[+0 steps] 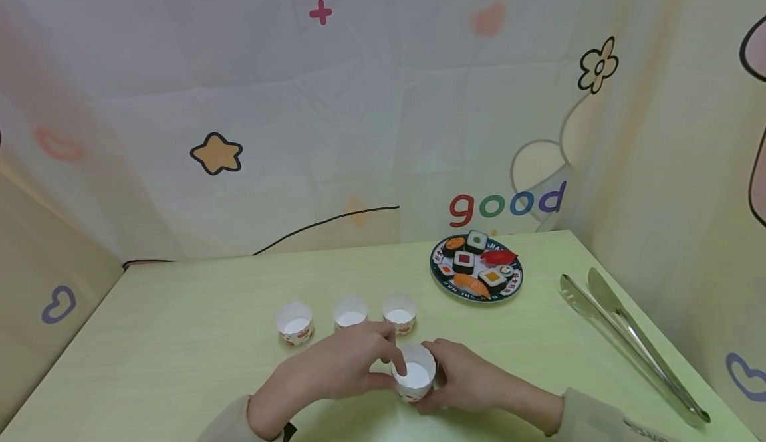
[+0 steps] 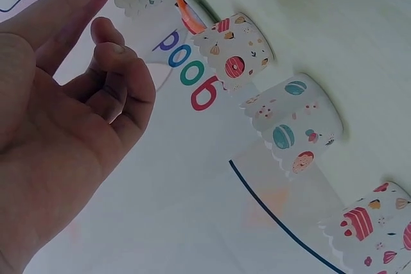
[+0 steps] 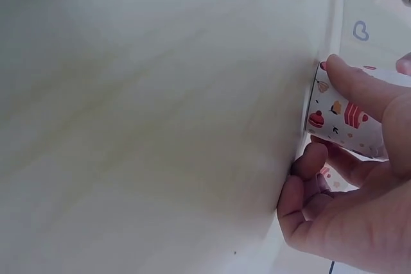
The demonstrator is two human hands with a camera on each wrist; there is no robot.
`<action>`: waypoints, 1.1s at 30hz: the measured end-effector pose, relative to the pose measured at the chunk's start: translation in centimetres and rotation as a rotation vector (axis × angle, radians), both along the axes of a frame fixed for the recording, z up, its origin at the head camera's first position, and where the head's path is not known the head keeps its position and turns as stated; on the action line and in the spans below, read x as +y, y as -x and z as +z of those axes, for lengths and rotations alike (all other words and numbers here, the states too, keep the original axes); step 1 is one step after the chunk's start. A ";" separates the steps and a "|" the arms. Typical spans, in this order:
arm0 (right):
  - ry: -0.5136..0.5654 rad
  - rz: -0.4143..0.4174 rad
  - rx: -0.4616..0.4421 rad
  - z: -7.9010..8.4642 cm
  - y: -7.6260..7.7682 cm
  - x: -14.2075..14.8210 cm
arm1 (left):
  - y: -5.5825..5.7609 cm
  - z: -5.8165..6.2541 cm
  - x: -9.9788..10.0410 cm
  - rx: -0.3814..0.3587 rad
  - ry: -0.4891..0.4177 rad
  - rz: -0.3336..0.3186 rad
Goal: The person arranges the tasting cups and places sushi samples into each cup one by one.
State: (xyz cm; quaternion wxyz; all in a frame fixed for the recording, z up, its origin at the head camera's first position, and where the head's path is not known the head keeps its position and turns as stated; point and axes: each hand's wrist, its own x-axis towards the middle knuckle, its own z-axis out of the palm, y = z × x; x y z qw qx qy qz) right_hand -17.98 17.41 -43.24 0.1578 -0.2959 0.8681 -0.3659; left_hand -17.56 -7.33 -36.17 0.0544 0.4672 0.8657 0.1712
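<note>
A white paper baking cup (image 1: pixel 414 394) with a printed pattern stands upright near the front of the table. My right hand (image 1: pixel 469 377) grips its right side, thumb in front and fingers behind; cake prints show on the cup's wall in the right wrist view. From the left, my left hand (image 1: pixel 350 359) pinches the rim, with the index finger inside the cup and the thumb outside. Its other fingers curl loosely in the left wrist view. Behind the hands stand three similar cups: a left one (image 1: pixel 296 328), a middle one (image 1: pixel 349 310) partly hidden by my left hand, and a right one (image 1: pixel 399 317).
At the back right lies a dark round plate (image 1: pixel 439 278) bearing several sushi pieces (image 1: pixel 463 262). Long metal tongs (image 1: pixel 637 342) rest along the table's right side. A printed curtain (image 1: pixel 335 110) encloses the green table (image 1: pixel 197 316) at the back and sides.
</note>
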 end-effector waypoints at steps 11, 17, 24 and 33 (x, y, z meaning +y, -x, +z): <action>-0.004 0.014 -0.015 0.3 -0.2 0.4 | 0.4 -0.8 0.4 0.062 0.004 -0.047; 0.039 0.077 0.060 -3.1 1.5 1.8 | 0.3 -1.0 0.6 0.122 0.012 -0.069; 0.032 0.066 0.005 -0.4 0.1 1.5 | 0.3 -1.0 0.8 0.163 0.000 -0.095; 0.022 0.040 -0.045 1.4 -0.8 1.1 | 0.3 -0.7 1.0 0.132 -0.020 -0.117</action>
